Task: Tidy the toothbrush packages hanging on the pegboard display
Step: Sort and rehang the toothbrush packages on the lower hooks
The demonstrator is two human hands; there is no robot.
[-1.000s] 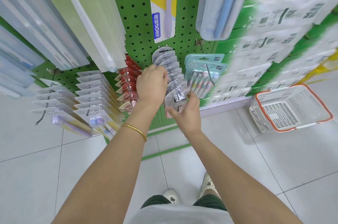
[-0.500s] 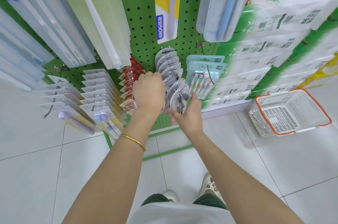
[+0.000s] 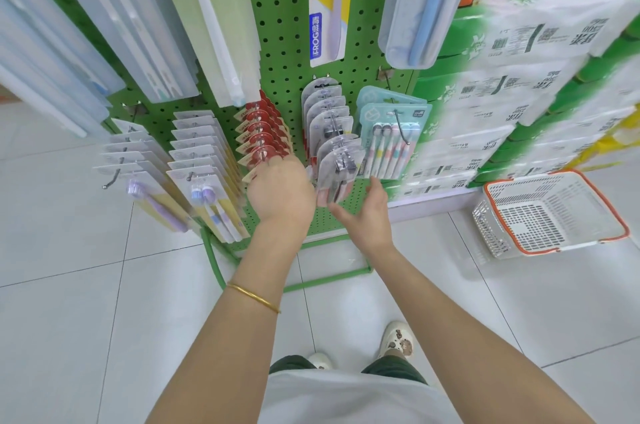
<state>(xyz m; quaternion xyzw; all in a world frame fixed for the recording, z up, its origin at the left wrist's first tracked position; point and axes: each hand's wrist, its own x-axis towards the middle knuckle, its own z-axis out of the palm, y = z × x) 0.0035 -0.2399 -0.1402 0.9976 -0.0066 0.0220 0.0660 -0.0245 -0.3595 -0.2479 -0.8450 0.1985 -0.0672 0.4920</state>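
Toothbrush packages (image 3: 337,167), clear and tilted, hang between right grip (image 3: 367,212), spread beneath, and left grip (image 3: 280,191), fingers hidden, state unclear.

White tile floor (image 3: 86,319); orange-rimmed basket (image 3: 540,215) at right.

I read the green perforated pegboard (image 3: 284,42) as painted metal with a dull satin coat. Towards its lower edge, the clear plastic toothbrush blister packs (image 3: 337,160) are glossy and catch glare, while the pale card-backed packs (image 3: 197,153) look matt. The thin wire hook (image 3: 112,177) is bright metal. The white floor tiles (image 3: 62,319) shine smooth; the white latticed basket (image 3: 485,219) is matt plastic
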